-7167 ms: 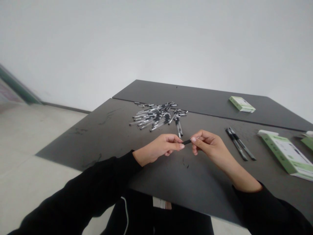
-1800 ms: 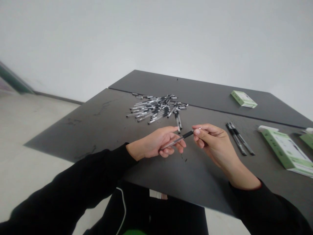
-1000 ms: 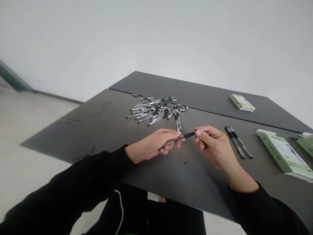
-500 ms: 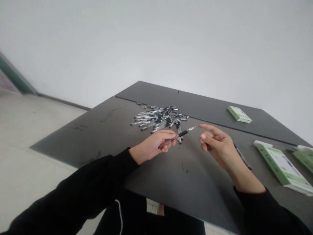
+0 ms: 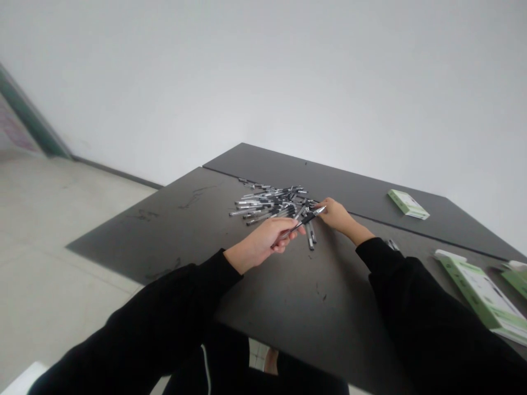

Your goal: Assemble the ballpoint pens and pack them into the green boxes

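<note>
My left hand (image 5: 269, 238) is closed around an uncapped gel pen (image 5: 308, 218) with a black grip and a clear tapered front. Its tip points up and to the right. Beyond that tip, my right hand (image 5: 335, 214) has its fingers drawn together at the right edge of a pile of pens (image 5: 263, 206). What they pinch, if anything, is hidden behind the pen tip and among the small pieces there. The heaped pens have clear barrels and black grips, and lie crisscrossed on the dark table (image 5: 263, 296).
A green and white box (image 5: 408, 204) lies on the far table section. Nearer on the right is an open green and white box (image 5: 486, 293), with another green box (image 5: 516, 280) at the frame edge. A pen (image 5: 392, 244) lies partly hidden behind my right sleeve.
My right hand has moved forward and left, from beside the held pen to the right edge of the pile. The left hand keeps hold of the pen. The view has shifted slightly.
</note>
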`<state>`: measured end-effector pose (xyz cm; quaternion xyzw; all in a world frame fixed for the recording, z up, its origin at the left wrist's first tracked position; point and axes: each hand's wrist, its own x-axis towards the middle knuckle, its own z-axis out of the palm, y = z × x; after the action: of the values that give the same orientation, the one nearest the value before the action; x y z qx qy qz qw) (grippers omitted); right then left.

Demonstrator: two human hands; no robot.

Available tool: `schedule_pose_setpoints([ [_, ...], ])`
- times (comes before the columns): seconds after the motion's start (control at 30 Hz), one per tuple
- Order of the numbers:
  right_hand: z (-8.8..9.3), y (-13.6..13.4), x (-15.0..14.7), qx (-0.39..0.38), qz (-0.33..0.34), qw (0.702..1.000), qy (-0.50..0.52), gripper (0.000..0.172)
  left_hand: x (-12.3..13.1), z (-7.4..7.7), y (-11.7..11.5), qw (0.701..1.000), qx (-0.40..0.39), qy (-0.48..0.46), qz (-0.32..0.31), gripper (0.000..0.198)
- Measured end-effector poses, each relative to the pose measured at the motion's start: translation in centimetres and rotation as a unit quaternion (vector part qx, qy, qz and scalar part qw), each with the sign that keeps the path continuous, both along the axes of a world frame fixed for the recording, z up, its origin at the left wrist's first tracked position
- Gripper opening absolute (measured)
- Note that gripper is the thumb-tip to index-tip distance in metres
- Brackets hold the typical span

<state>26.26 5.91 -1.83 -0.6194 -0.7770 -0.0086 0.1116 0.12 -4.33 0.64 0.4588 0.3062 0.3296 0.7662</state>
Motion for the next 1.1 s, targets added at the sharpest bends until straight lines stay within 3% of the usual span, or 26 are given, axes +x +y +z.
schedule_pose_setpoints([
  [0.2,-0.6,-0.4,0.4,-0.002,0.025,0.998,-0.052,0.017,0.1,-0.6,0.3,0.999,0.03,-0.01,0.015,0.025],
  [0.33,-0.5,-2.0,1.1,-0.001,0.052,0.996,-0.07,0.026,0.2,-0.9,0.5,0.998,0.033,-0.013,0.052,0.029],
  [0.43,-0.9,-3.5,1.9,0.007,0.072,0.995,-0.07,0.032,0.3,-0.9,0.3,0.998,0.036,-0.011,0.046,0.032],
  [0.63,-2.5,-4.7,2.9,0.047,0.054,0.997,-0.027,0.037,0.8,-0.8,-0.4,0.998,0.055,0.013,0.032,0.032],
  [0.7,-2.3,-4.6,2.9,0.071,0.039,0.995,0.057,0.032,0.9,-0.9,-0.6,0.997,0.068,0.023,0.025,0.032],
  [0.77,-1.2,-4.6,2.9,0.095,0.004,0.971,0.219,0.024,1.0,-1.0,-0.6,0.995,0.092,0.043,0.02,0.031],
  [0.83,0.6,-5.1,2.7,0.096,-0.02,0.91,0.402,0.025,1.2,-1.3,-0.6,0.988,0.13,0.075,0.021,0.033],
  [0.9,2.5,-6.4,2.1,0.064,-0.001,0.842,0.535,0.032,1.3,-1.7,-0.5,0.978,0.173,0.111,0.023,0.036],
  [1.0,4.6,-8.9,0.7,0.004,0.036,0.787,0.616,0.032,1.5,-2.1,-0.5,0.966,0.21,0.15,0.014,0.039],
  [1.1,5.2,-10.7,-0.8,-0.021,0.042,0.781,0.623,0.031,1.6,-2.1,-0.7,0.968,0.199,0.151,0.007,0.039],
])
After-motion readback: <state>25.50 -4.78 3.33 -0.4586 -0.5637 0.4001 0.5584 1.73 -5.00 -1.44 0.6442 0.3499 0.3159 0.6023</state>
